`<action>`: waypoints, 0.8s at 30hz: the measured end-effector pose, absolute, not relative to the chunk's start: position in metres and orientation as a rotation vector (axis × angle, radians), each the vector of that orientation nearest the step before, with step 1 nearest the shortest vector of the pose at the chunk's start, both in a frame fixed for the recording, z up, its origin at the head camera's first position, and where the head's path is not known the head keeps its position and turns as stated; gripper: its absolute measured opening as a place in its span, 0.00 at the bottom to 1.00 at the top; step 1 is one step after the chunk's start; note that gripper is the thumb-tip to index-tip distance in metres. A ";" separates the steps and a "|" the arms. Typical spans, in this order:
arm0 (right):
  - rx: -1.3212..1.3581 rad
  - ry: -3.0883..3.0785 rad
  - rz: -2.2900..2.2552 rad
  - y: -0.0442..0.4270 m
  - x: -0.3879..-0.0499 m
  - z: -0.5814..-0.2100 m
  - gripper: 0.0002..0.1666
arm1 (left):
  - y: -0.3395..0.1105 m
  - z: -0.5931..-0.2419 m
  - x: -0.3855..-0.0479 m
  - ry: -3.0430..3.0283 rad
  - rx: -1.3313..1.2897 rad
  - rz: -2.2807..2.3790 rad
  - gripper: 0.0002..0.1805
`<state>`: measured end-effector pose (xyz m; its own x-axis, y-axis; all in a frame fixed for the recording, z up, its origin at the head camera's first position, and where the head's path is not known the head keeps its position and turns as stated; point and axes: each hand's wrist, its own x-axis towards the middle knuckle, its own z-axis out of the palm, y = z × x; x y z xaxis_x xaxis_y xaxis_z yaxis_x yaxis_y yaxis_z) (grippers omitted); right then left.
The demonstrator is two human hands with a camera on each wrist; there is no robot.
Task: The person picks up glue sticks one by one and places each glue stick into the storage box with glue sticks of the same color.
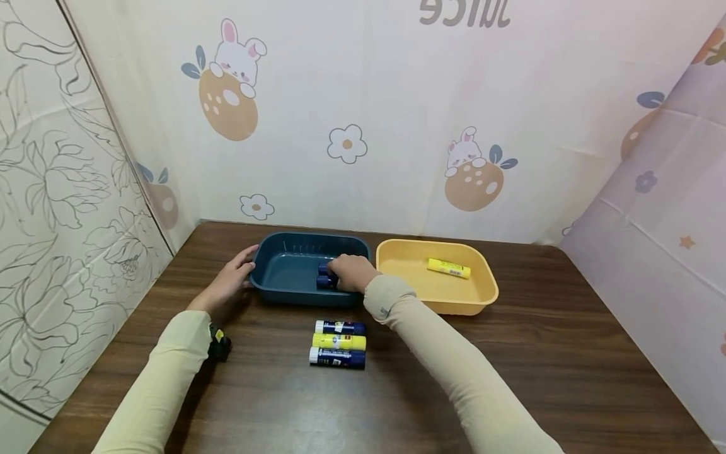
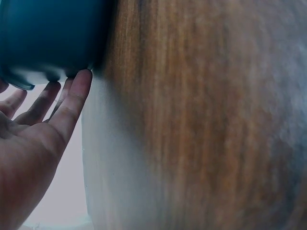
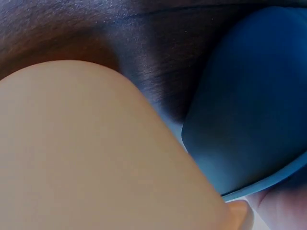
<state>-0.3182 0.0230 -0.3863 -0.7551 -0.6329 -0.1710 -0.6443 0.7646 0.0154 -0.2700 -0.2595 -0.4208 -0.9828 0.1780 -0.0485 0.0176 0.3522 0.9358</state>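
Note:
My right hand (image 1: 353, 272) reaches over the right side of the dark blue tray (image 1: 283, 293), fingers curled down around a dark blue glue stick (image 1: 326, 282). A second dark blue glue stick (image 1: 323, 268) lies just behind it, partly covered by the hand. The fingertips are hidden in the head view, and the right wrist view shows only a bit of the hand. With extended fingers, my left hand (image 1: 229, 280) touches the tray's left end; the left wrist view shows those fingers (image 2: 72, 103) against its outer wall.
In front of the blue tray lie a dark blue glue stick (image 1: 348, 328), a yellow glue stick (image 1: 340, 342) and another dark blue glue stick (image 1: 340, 358), side by side. A yellow tray (image 1: 397, 287) stands to the right, holding a yellow glue stick (image 1: 449, 268). Behind is a printed curtain (image 1: 397, 189).

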 end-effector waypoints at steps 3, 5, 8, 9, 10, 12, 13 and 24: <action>-1.018 2.800 0.099 0.024 -0.319 -0.385 0.16 | -0.259 -0.421 -0.270 2.466 0.188 1.703 0.29; -1.021 2.796 0.100 0.025 -0.319 -0.383 0.16 | -0.259 -0.421 -0.270 2.467 0.192 1.702 0.29; -1.034 2.797 0.118 0.027 -0.319 -0.377 0.18 | -0.260 -0.422 -0.270 2.470 0.198 1.698 0.29; -1.039 2.800 0.125 0.028 -0.318 -0.373 0.18 | -0.260 -0.422 -0.270 2.471 0.197 1.697 0.29; -1.045 2.804 0.137 0.029 -0.317 -0.370 0.19 | -0.259 -0.422 -0.269 2.469 0.198 1.699 0.30; -1.062 2.814 0.170 0.032 -0.315 -0.363 0.22 | -0.260 -0.421 -0.269 2.468 0.199 1.703 0.30; -1.072 2.819 0.179 0.033 -0.313 -0.359 0.23 | -0.260 -0.421 -0.268 2.467 0.197 1.706 0.30; -1.208 2.886 0.101 0.060 -0.281 -0.324 0.24 | -0.259 -0.420 -0.267 2.449 0.237 1.722 0.30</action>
